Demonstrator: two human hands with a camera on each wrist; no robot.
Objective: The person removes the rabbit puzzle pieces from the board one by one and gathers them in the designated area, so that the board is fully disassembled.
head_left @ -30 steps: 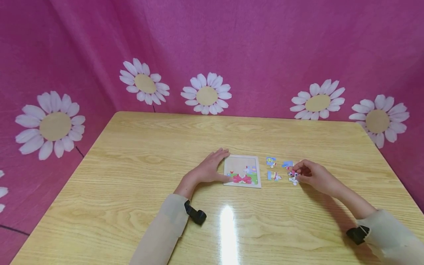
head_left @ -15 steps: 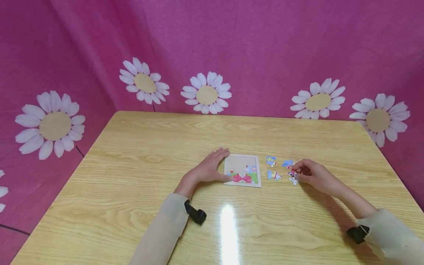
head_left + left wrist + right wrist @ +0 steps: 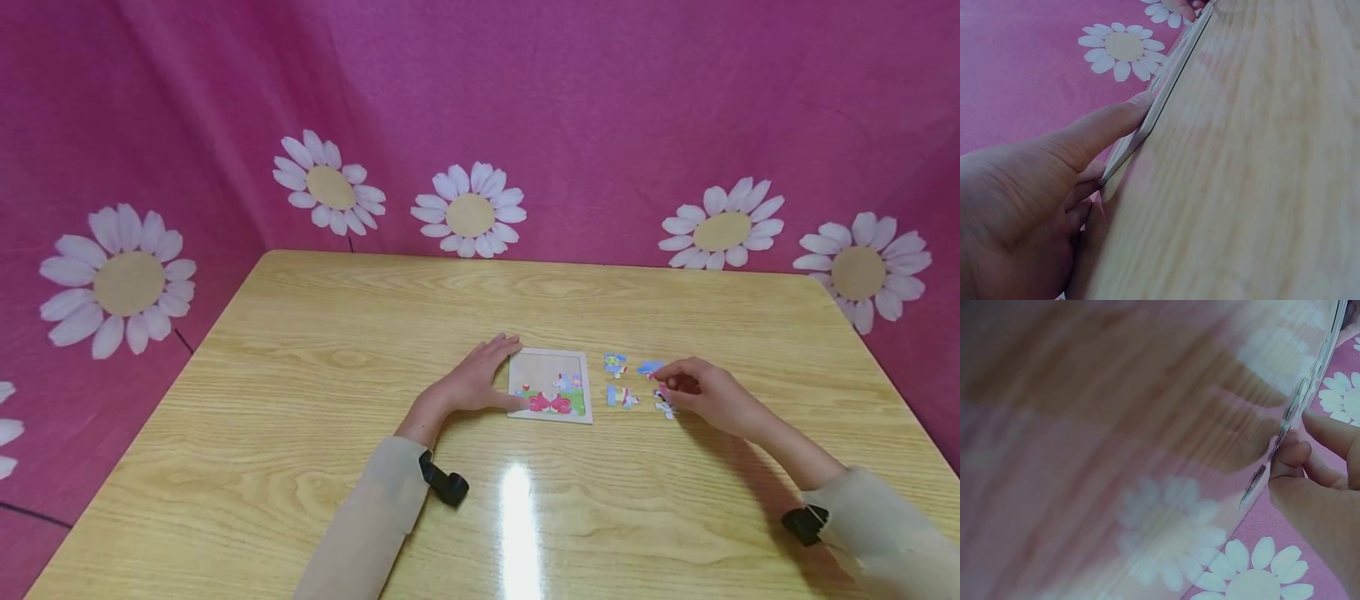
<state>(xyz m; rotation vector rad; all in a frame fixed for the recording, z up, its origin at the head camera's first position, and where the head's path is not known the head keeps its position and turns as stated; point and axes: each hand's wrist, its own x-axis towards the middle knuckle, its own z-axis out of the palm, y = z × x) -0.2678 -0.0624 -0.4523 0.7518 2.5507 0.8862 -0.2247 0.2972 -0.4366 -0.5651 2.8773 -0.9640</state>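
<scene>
Steadying the puzzle tray (image 3: 542, 367), the left hand (image 3: 472, 385) sets its thumb at the near corner, fingers stretched toward the far one, unclenched, presumably so the tray won't slide on the bench (image 3: 337, 350). Fitted pieces (image 3: 551, 404) fill the tray's near part. Four loose pieces lie just right of it, apparently for easy reach: two nearer it, the upper-right piece (image 3: 649, 367) and lower-right piece (image 3: 664, 408) beside the right hand (image 3: 712, 396). That hand's fingers are bent; whether they pinch anything cannot be told. Compared with half a second ago, its fingertips sit closer to the upper-right piece; left hand and tray look unchanged.
</scene>
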